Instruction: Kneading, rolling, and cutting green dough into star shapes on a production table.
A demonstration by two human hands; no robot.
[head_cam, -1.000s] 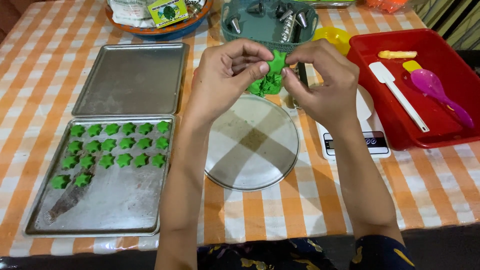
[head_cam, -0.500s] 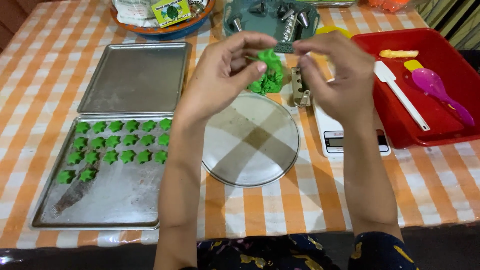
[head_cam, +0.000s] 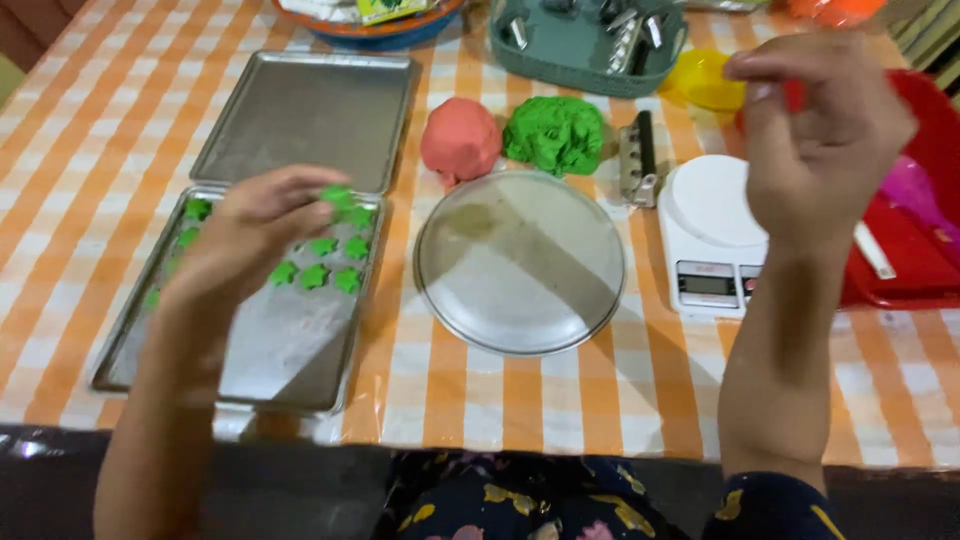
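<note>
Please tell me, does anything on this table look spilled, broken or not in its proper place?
Nothing stands out. The green dough pieces lie in tidy rows on the near baking tray, under the left hand. The pink dough ball and green dough lump sit intact behind the round metal plate.

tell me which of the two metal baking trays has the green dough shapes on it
The nearer tray, under the left hand, holds the small green dough shapes. The farther tray behind it is bare metal.
</note>
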